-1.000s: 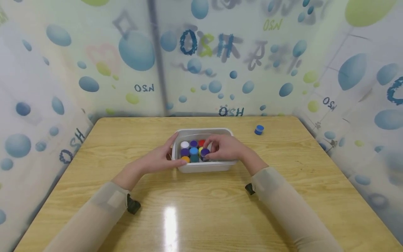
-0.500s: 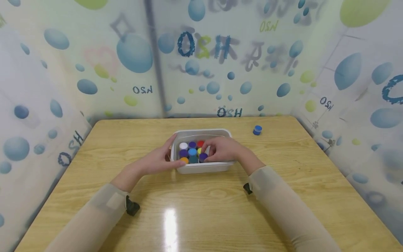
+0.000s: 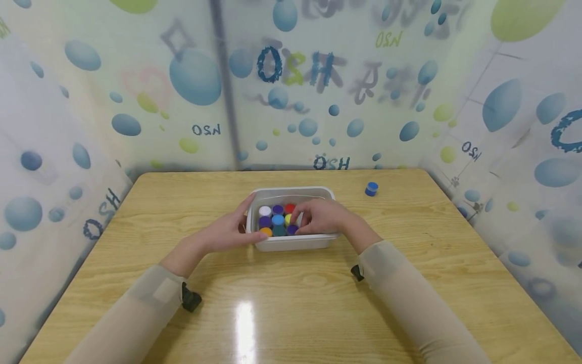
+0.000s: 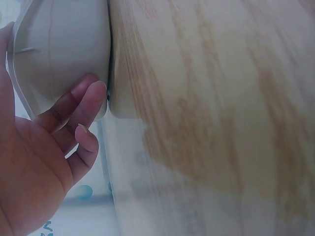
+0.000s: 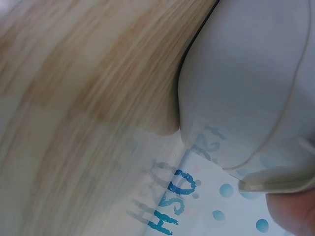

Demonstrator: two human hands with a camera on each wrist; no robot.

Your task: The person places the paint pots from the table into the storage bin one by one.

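A white plastic tub point(image 3: 295, 244) holds several small paint jars with coloured lids. My left hand point(image 3: 223, 231) grips the tub's left end, its thumb over the front rim beside an orange lid point(image 3: 265, 232). In the left wrist view its fingers point(image 4: 91, 103) lie against the tub's outer wall. My right hand point(image 3: 324, 216) reaches inside and pinches a purple-lidded jar point(image 3: 292, 230) at the front of the group. White point(image 3: 264, 211), red point(image 3: 289, 208), yellow point(image 3: 288, 218) and light blue point(image 3: 278, 220) lids show around it. The right wrist view shows mostly the tub's outer wall point(image 5: 236, 83).
A lone blue jar point(image 3: 371, 189) stands at the back right of the wooden table point(image 3: 291, 303). Patterned walls point(image 3: 291, 116) enclose the table's back and sides.
My right hand has lowered the purple-lidded jar deeper into the tub, down to about the level of its neighbours. The left hand keeps its grip on the tub.
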